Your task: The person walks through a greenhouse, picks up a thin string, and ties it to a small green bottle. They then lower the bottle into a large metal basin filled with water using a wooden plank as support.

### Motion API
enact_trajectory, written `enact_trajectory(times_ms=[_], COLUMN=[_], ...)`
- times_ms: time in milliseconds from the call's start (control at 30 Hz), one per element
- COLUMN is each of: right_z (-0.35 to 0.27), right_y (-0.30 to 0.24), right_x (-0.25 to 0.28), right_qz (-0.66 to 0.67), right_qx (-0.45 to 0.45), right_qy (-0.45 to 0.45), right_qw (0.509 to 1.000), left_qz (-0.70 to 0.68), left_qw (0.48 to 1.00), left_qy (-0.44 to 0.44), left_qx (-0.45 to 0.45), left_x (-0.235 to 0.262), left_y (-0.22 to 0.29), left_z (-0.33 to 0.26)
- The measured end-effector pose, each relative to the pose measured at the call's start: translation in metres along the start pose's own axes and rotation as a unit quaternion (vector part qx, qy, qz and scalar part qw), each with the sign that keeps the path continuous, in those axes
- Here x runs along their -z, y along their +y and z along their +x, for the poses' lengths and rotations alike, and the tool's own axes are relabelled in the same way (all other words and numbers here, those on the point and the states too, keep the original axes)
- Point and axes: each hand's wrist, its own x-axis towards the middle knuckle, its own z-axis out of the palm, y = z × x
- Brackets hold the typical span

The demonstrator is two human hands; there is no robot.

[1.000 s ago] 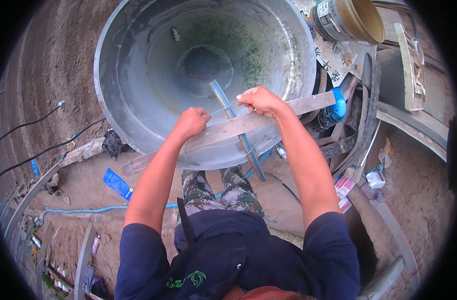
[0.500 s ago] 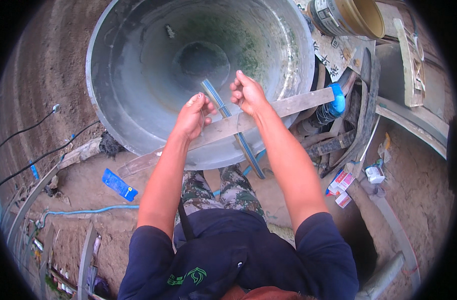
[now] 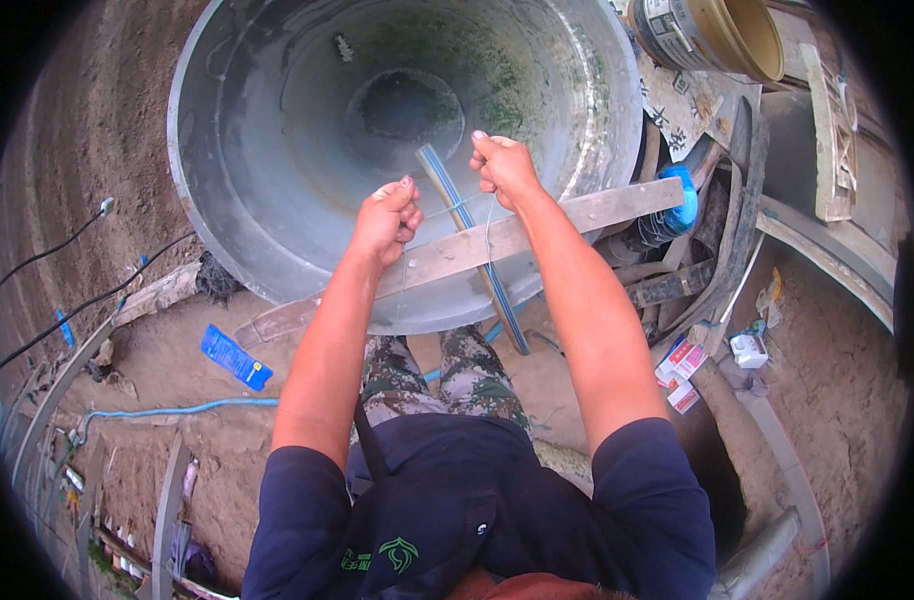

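A wooden board (image 3: 587, 210) lies slantwise across the near rim of a large round grey tub (image 3: 217, 200). Crossing the board is a striped blue-and-grey tube (image 3: 444, 182), its far end over the tub's inside and its near end past the rim. A thin string (image 3: 447, 210) runs across the tube between my two hands, and its loose ends hang down over the board. My left hand (image 3: 387, 217), left of the tube, pinches one side of the string. To the tube's right, my right hand (image 3: 502, 167) is closed on the other side.
A tan bucket (image 3: 712, 35) stands at the far right. Beside the tub are a bundle of dark curved strips (image 3: 732, 220) and a blue-wrapped end (image 3: 682, 205). A blue packet (image 3: 235, 357), a blue hose (image 3: 187, 408) and small boxes (image 3: 682, 365) lie on the ground.
Both hands have closed further and the string is now drawn straighter across the tube. The view has shifted slightly; board and tube keep their places on the tub.
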Motion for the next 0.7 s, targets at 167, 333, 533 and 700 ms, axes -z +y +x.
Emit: enact_trajectory(times_ms=[167, 333, 533, 700], right_z=[0.0, -0.007, -0.039, -0.056], right_y=[0.002, 0.0, -0.006, -0.012], right_x=[0.005, 0.009, 0.017, 0.026], right_qz=[0.005, 0.01, 0.02, -0.003], right_qx=[0.0, 0.013, 0.075, 0.089], right_qy=[-0.006, -0.01, -0.046, -0.047], right_qw=[1.0, 1.0, 0.996, 0.995], left_qz=[0.005, 0.038, 0.107, 0.09], left_qw=[1.0, 0.998, 0.989, 0.988], left_qy=[0.001, 0.048, 0.081, 0.077], left_qx=[-0.002, -0.024, -0.064, -0.098], left_x=[-0.001, -0.004, -0.009, -0.007], left_y=[0.0, 0.004, 0.021, 0.026], left_z=[0.0, -0.008, -0.034, -0.053])
